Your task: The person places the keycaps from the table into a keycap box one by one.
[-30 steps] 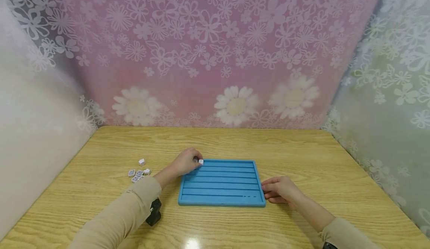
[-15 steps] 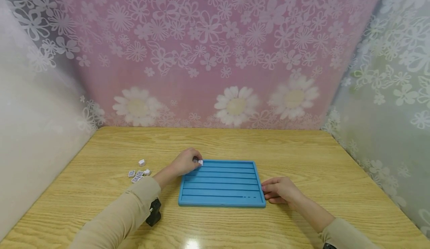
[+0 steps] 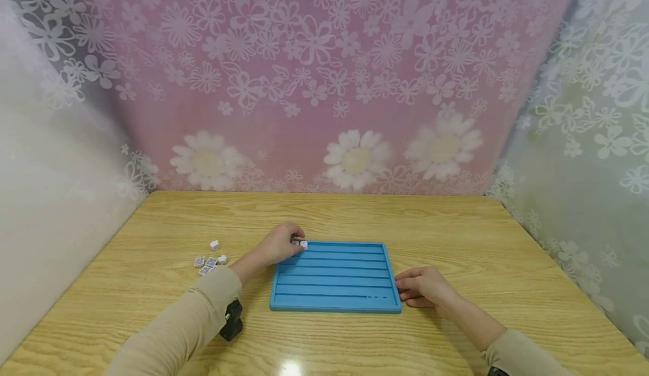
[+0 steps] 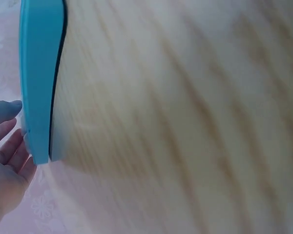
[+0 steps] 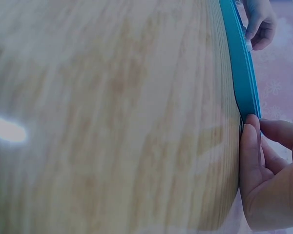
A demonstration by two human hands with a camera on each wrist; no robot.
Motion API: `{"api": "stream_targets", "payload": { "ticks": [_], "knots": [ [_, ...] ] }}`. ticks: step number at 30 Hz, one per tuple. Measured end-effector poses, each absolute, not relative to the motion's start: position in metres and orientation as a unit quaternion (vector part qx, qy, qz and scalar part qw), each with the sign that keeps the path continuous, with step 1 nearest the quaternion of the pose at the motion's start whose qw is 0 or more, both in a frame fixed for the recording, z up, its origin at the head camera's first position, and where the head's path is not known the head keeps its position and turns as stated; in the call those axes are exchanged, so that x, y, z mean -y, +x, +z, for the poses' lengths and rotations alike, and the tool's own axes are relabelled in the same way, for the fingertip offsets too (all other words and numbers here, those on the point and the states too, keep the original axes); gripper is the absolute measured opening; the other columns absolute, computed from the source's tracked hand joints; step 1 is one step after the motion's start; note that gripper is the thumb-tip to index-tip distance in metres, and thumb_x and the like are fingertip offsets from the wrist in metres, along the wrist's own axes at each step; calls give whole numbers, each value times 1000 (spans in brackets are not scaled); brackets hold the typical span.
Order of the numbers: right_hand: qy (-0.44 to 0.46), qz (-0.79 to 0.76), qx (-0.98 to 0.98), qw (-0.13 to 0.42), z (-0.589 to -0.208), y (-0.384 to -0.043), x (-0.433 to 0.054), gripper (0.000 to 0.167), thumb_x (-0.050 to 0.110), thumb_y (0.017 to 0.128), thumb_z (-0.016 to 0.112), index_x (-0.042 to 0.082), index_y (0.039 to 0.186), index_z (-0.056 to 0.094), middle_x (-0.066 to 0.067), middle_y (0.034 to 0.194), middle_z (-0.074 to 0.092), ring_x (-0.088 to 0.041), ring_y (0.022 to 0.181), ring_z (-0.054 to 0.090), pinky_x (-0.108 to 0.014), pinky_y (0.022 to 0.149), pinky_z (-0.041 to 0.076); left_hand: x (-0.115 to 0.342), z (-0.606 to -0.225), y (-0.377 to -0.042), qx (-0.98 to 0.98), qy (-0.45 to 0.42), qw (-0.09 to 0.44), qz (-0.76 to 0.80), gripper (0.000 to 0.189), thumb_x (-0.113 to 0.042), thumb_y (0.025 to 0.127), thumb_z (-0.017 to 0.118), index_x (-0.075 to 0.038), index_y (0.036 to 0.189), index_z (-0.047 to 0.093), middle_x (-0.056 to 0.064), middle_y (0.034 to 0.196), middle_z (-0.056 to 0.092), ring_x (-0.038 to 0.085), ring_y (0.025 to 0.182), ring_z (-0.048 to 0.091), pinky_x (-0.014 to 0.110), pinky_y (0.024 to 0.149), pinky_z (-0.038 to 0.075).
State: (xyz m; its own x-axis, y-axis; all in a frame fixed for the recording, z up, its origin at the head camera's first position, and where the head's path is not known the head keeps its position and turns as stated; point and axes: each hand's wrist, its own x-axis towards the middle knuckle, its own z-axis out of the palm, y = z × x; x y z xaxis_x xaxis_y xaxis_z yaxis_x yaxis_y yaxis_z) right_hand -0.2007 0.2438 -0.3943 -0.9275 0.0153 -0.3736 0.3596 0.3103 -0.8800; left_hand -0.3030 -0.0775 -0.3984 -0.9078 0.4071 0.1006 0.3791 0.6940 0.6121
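A blue ridged tray [image 3: 332, 271] lies flat mid-table. At its far left corner my left hand [image 3: 279, 244] bends over two small white keycaps, its thumb and fingers pinching at them. One keycap [image 3: 303, 245] shows beside the fingertips in the top row; the other is mostly hidden by the hand. In the left wrist view the fingers of my left hand [image 4: 12, 151] curve around the end of the tray [image 4: 41, 83]. My right hand [image 3: 426, 287] holds the tray's right edge, thumb and finger meeting at its rim in the right wrist view.
Several loose white keycaps [image 3: 210, 261] lie on the wooden table [image 3: 456, 229] left of the tray, partly behind the left forearm. A single keycap [image 3: 214, 244] sits a little farther back. A pink floral curtain [image 3: 324, 83] hangs behind the table.
My left fingers shift very slightly at the tray corner, and more of the second keycap shows there. The right hand and the tray stay in place.
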Motion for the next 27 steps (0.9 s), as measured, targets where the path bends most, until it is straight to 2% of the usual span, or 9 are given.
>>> {"api": "stream_targets", "payload": {
  "ticks": [6, 12, 22, 27],
  "knots": [
    [115, -575, -796, 150, -394, -201, -244, 27, 4, 86, 62, -10, 108, 61, -6, 72, 66, -13, 61, 62, -27, 57, 53, 93, -391, -303, -919, 201, 7, 340, 27, -11, 86, 66, -2, 110, 63, 10, 111, 58, 26, 104, 54, 40, 85, 46],
    [124, -573, -797, 149, -394, -202, -243, 26, 4, 85, 62, -9, 108, 61, -5, 71, 66, -13, 61, 62, -27, 57, 53, 123, -378, -302, -921, 202, -8, 333, 29, -12, 89, 62, 2, 114, 61, 13, 111, 59, 28, 102, 54, 42, 85, 46],
    [126, -573, -796, 151, -394, -202, -243, 26, 4, 85, 63, -9, 107, 62, -5, 71, 66, -13, 60, 63, -27, 56, 53, 172, -368, -292, -935, 178, -14, 308, 21, -10, 89, 61, 3, 105, 64, 9, 95, 62, 23, 86, 57, 38, 74, 48],
    [127, -571, -796, 153, -394, -203, -243, 26, 4, 85, 63, -9, 108, 61, -5, 71, 66, -13, 60, 62, -27, 56, 53, 192, -369, -285, -937, 171, 1, 304, 21, -10, 89, 61, 4, 104, 63, 10, 93, 62, 24, 85, 57, 40, 73, 48]
  ]
}}
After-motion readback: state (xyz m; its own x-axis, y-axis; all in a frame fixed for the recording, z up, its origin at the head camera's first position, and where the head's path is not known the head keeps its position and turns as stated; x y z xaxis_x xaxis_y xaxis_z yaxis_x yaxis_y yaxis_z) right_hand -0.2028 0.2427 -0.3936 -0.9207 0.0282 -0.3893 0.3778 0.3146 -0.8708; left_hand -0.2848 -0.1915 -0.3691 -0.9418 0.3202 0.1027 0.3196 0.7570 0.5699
